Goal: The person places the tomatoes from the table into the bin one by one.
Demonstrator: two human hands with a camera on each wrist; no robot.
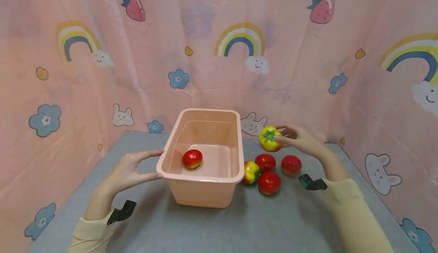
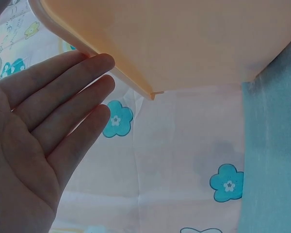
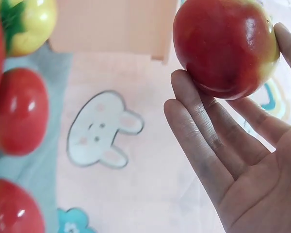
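My right hand [image 1: 297, 140] grips a tomato [image 1: 269, 139] between thumb and fingers, raised over the other tomatoes right of a pink plastic bin [image 1: 198, 193]. Its yellow top with a green star-shaped calyx shows in the head view; the right wrist view shows its glossy red underside [image 3: 223, 48]. My left hand [image 1: 128, 169] touches the bin's left rim with extended thumb and fingers. In the left wrist view its fingers [image 2: 80, 104] lie nearly straight against the rim. One red tomato [image 1: 192, 158] lies inside the bin, toward its left wall.
Close by the bin's right side, a yellow-and-red tomato [image 1: 251, 172] lies on the grey table [image 1: 273, 222] with red tomatoes [image 1: 269, 183] grouped around it. A little apart sits another red tomato [image 1: 291, 165]. A patterned pink curtain [image 1: 219, 89] hangs behind the table.
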